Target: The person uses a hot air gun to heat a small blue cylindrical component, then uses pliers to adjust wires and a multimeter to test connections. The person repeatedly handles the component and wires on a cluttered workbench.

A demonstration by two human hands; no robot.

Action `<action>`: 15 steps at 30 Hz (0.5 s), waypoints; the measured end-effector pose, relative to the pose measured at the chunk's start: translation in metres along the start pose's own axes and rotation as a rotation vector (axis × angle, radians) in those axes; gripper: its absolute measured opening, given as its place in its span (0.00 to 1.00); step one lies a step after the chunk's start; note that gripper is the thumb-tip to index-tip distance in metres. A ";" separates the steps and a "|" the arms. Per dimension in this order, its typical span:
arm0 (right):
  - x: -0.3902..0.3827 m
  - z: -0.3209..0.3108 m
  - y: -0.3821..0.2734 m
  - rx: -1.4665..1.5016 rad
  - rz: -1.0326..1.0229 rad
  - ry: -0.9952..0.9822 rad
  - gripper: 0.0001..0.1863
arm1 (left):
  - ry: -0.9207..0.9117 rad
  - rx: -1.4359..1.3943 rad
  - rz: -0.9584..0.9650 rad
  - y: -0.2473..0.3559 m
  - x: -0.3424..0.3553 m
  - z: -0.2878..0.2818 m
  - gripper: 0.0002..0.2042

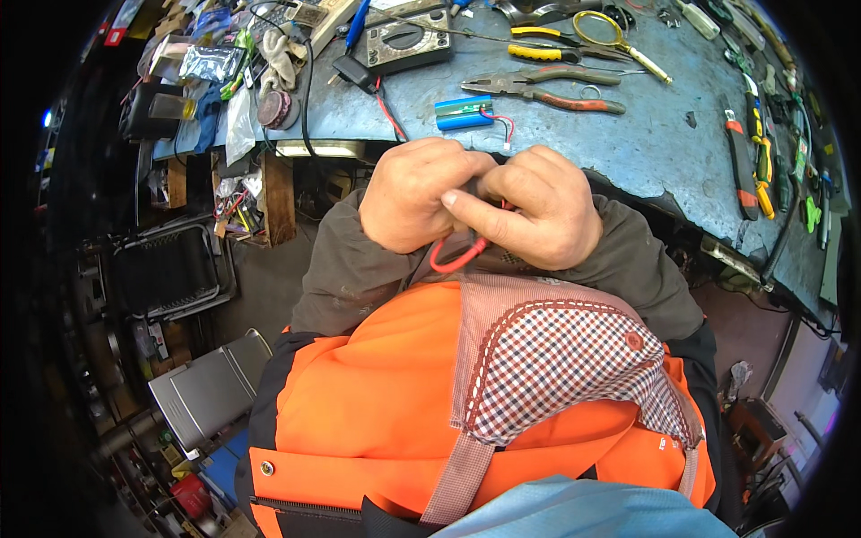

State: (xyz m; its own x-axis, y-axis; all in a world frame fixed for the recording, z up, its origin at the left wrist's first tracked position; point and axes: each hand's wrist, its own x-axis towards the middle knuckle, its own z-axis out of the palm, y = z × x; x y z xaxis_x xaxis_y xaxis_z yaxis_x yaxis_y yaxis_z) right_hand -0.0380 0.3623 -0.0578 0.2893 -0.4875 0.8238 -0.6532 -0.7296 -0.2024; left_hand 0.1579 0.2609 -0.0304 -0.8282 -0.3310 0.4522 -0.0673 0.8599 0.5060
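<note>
My left hand (420, 195) and my right hand (542, 208) are drawn together in front of my chest, at the bench's front edge. Both are closed, fingertips curled inward, on a red wire (459, 262) whose loop hangs below them. Something dark shows between the fingers, but its shape is mostly hidden. Just beyond my hands lies a blue battery pack (465, 112) with a small green board, thin red and black leads and a white plug. Left of it, a black adapter-like block (355, 73) has a red and black cable running toward my left hand.
On the blue bench top (659, 148) lie worn pliers (543, 87), yellow-handled pliers (547, 52), a magnifying glass (599, 29) and an analog multimeter (408, 40). Cutters and screwdrivers line the right side. Clutter and a work glove (282, 58) fill the left. A grey case (208, 387) stands below.
</note>
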 end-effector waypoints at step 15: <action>-0.026 -0.019 0.019 0.192 0.679 0.317 0.18 | 0.704 -0.491 -0.586 -0.054 -0.036 0.022 0.18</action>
State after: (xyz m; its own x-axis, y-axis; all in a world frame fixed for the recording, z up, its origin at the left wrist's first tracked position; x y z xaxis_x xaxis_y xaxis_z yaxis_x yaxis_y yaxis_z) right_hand -0.0712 0.3700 -0.0737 -0.3643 -0.7186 0.5924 -0.4750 -0.4037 -0.7819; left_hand 0.1794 0.2347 -0.0899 -0.2157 -0.9339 0.2851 0.0101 0.2898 0.9570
